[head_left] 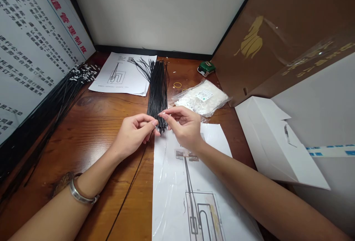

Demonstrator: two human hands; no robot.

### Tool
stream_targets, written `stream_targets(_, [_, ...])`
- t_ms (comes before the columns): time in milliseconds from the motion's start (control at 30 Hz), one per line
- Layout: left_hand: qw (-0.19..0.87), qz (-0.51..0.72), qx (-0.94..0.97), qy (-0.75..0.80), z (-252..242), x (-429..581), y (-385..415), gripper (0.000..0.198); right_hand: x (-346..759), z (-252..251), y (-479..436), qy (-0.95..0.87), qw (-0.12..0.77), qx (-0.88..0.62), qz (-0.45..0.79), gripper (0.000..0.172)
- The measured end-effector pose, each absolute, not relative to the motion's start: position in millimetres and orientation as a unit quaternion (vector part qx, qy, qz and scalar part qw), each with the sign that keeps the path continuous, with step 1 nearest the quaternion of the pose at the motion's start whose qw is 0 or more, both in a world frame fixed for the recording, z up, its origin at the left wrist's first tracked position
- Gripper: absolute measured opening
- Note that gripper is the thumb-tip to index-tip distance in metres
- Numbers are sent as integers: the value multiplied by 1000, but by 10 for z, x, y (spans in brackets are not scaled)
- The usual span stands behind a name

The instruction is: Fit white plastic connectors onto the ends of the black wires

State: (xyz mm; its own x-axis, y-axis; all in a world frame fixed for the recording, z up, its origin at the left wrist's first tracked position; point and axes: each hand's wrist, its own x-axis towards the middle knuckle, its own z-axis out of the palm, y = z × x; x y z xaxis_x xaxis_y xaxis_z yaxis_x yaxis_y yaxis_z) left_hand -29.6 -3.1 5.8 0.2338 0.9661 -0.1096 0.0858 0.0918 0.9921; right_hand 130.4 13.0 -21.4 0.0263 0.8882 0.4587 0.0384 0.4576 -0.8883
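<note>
My left hand is closed in a pinch on a thin black wire, which trails down across the table to the bottom edge. My right hand is closed too, its thumb and forefinger pinched close to the left fingertips. What it holds is too small to make out; a speck of white shows there. Just behind both hands lies a thick bundle of black wires, its near ends partly hidden by the fingers. Under my right hand, a printed drawing sheet lies beneath clear plastic.
A clear bag of small white parts lies beyond my right hand, with a green tape measure and a yellow rubber band behind. Wires with white ends lie left, beside another printed sheet. Brown panel and white box stand right.
</note>
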Motion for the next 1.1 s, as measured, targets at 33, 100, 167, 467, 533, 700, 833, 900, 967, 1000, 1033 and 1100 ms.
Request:
stream_targets(33, [562,391,549,478,54,-295,-31,24,1304,-211,132,-604,603,-384,354,3])
stream_targets(100, [565,389,552,474,49,-298,-32,24,1304,-204,134,-604,600,-383,358,2])
stream_targets(167, [565,387,556,471,47,-305,-34,24,1305,-197,133,-603,594,-388,365,4])
stream_targets(467, [533,392,585,469,62,-308,-40,20,1314,-177,119,-622,560,-394,380,4])
stream_targets(533, [527,390,590,471,60,-312,-35,21,1315,-180,125,-624,561,-396,374,5])
stream_targets(700, [537,397,570,479,40,-318,-31,22,1320,-198,149,-639,556,-401,349,9])
stream_targets(833, [535,417,562,473,18,-307,-28,22,1329,-213,166,-655,530,-398,363,12])
stream_targets(900, [531,425,563,470,17,-299,-25,23,1332,-217,171,-658,521,-400,369,13])
stream_targets(967, [530,430,561,468,21,-293,-21,23,1333,-213,170,-662,514,-402,369,14])
stream_targets(1000, [531,430,560,468,22,-292,-20,23,1334,-208,168,-665,510,-403,367,14])
stream_targets(1033, [533,430,558,468,21,-293,-19,22,1334,-201,164,-669,506,-405,364,14])
stream_targets(1100, [538,427,557,468,17,-300,-19,21,1336,-184,153,-677,494,-407,363,15])
